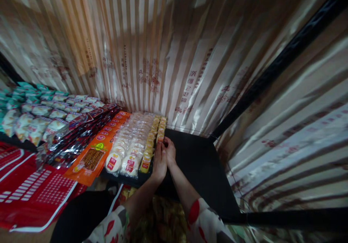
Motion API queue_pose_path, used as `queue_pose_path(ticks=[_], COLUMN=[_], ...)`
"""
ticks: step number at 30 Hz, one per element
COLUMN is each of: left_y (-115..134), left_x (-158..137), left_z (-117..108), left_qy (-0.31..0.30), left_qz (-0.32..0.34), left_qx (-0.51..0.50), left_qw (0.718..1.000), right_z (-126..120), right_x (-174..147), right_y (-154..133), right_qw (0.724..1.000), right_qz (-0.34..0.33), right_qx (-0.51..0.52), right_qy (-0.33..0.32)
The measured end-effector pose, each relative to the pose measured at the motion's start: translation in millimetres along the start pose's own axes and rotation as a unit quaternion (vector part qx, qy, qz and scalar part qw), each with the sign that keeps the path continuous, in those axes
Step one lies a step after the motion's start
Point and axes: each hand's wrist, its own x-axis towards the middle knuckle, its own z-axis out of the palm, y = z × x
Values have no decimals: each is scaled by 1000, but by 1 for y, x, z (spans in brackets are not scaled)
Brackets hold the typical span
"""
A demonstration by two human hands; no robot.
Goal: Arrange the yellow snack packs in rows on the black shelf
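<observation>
A: What progress can be recorded?

B: Several rows are judged finished: white round packets (130, 161) are lined up in columns, and beside them one full row of yellow packets (146, 161) is set. A second, shorter yellow row (161, 127) is formed at its right, ending short of the front edge, so that row is judged unfinished.

A: Where are the hands placed, and is anything gripped?

B: The left hand (160, 162) and right hand (170, 152) are brought together at the near end of the shorter row, fingertips close to its last packet. Whether that packet is grasped or merely touched cannot be told; the fingers are blurred.

A: And the surface and room?

B: A black shelf (201, 167) is used. Farther left, an orange bag (95, 152), dark shiny bags (81, 132) and white packets (56, 127) are laid out. A red basket (29, 210) is seen below. Behind, the shelf is backed by pleated printed cloth (152, 54); a black post (272, 67) is noted at right. The lighting is dim.
</observation>
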Motion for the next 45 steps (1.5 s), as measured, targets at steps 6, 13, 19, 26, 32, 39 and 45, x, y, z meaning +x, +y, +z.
queue_pose_path(ticks=[6,13,19,26,32,39,45], left_y=[-7,-7,-9,-18,-42,-106,-123], left_x=[4,5,-18,-77,-141,-186,-193], left_z=[1,0,-9,-26,-59,-106,-111], left_qy=[-3,-1,7,0,-28,-49,-115], left_qz=[7,24,30,110,124,34,44], left_qx=[-37,-21,28,56,64,341,443], left_qw=[999,999,999,992,990,938,888], right_z=[4,5,-4,-35,-60,-35,-20], right_x=[0,2,-27,-100,-179,-249,-259], right_y=[3,10,6,-6,-25,-5,0], right_qw=[1000,999,998,999,993,939,892], right_qz=[-4,14,34,11,-53,-24,-9], right_qx=[13,36,60,35,-1,-139,-269], right_qy=[-12,-27,11,-32,-102,-314,-364])
